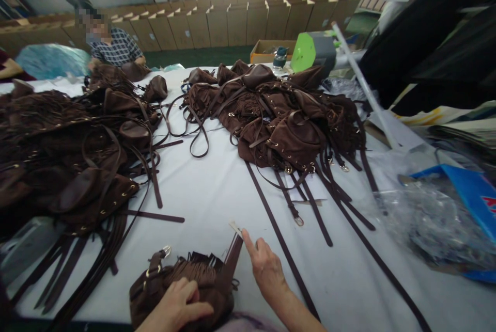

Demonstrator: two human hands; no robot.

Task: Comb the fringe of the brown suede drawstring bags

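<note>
We see the fringed brown bag (197, 269) at the near side of the table (217, 187), long axis running roughly left to right; its strap (233, 258) points away from us, leaning right. Our left hand (180, 301) lies over the bag, whether gripping we cannot tell; our right hand (268, 266) pinches a pale strip (234, 227) at the strap's tip.

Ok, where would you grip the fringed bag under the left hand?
Probably the left side of the bag, from the left: that rounded flank is uncovered, while the left hand covers the middle and the right hand is at the brown strip.
</note>
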